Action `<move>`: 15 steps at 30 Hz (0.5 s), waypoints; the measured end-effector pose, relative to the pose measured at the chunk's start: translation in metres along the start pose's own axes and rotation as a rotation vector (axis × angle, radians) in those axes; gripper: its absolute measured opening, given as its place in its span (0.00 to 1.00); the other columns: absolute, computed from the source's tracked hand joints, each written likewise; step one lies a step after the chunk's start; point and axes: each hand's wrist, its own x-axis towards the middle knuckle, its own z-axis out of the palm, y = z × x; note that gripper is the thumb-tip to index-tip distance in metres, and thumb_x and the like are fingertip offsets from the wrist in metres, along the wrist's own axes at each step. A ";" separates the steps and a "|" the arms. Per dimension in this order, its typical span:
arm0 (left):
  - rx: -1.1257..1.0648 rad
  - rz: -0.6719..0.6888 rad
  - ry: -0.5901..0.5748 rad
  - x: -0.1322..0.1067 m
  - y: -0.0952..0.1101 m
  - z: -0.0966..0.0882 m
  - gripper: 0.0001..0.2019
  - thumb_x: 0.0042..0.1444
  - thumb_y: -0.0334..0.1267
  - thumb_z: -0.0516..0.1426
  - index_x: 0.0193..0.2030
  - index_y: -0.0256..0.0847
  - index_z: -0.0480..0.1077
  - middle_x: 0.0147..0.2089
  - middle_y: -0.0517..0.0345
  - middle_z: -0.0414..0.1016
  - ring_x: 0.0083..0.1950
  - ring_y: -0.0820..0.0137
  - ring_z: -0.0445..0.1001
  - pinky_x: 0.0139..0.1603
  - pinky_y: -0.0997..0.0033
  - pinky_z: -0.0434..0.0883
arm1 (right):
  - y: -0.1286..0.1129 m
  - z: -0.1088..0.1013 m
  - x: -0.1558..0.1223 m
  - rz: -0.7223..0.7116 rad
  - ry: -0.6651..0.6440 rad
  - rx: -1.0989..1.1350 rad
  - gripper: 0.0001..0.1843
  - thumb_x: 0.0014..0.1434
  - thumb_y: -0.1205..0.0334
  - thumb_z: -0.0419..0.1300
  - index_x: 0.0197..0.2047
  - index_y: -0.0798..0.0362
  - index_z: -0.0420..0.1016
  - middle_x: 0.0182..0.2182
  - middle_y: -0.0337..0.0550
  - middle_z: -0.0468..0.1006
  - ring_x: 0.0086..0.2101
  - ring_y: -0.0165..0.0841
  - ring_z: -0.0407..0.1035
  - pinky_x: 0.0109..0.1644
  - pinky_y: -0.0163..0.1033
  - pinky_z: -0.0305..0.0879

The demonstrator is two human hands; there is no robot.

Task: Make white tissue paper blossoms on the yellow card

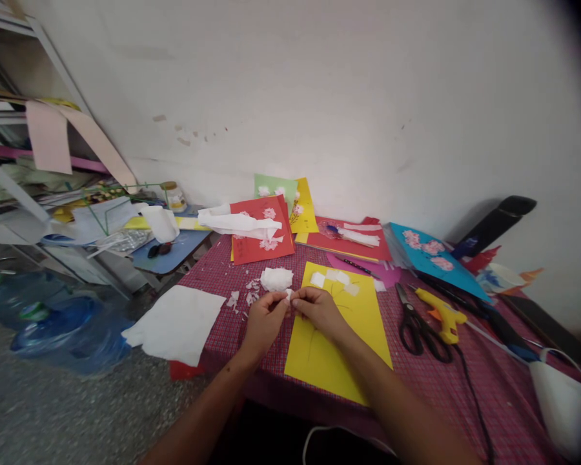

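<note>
Between my fingertips is a small piece of white tissue paper [289, 294], pinched from both sides. My left hand [267, 318] is closed on its left edge, and my right hand [318, 309] grips it from the right. Under my right hand and forearm lies a yellow sheet [339, 361] with thin drawn lines and a few white paper squares [318, 279] near its top. Just beyond my left hand sits a wad of white tissue [276, 279], with torn pink-white scraps [252, 292] beside it.
A large white tissue sheet [179, 323] hangs over the table's left edge. To the right lie black scissors [419, 329] and a yellow glue gun [443, 315] with its cord. Cards with paper blossoms, red [252, 252] and blue [436, 258], lie toward the wall.
</note>
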 end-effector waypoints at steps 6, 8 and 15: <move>0.047 0.016 0.009 0.000 -0.001 -0.001 0.09 0.52 0.40 0.58 0.35 0.38 0.75 0.32 0.56 0.77 0.33 0.69 0.73 0.36 0.71 0.69 | 0.002 -0.002 0.001 -0.043 0.036 -0.059 0.05 0.51 0.62 0.61 0.30 0.54 0.73 0.22 0.35 0.71 0.22 0.27 0.62 0.27 0.33 0.58; 0.065 0.026 0.002 0.000 -0.001 -0.002 0.09 0.52 0.41 0.58 0.35 0.38 0.75 0.32 0.56 0.77 0.33 0.69 0.73 0.36 0.72 0.69 | 0.004 -0.001 0.001 -0.087 0.039 -0.096 0.04 0.51 0.63 0.60 0.31 0.54 0.73 0.25 0.36 0.73 0.25 0.28 0.65 0.31 0.34 0.61; 0.052 0.032 -0.003 0.000 -0.002 -0.001 0.10 0.52 0.43 0.59 0.34 0.38 0.74 0.32 0.56 0.76 0.34 0.69 0.72 0.36 0.72 0.68 | 0.005 0.004 -0.004 -0.262 0.012 -0.192 0.03 0.54 0.65 0.59 0.34 0.53 0.71 0.28 0.37 0.72 0.29 0.30 0.66 0.36 0.36 0.65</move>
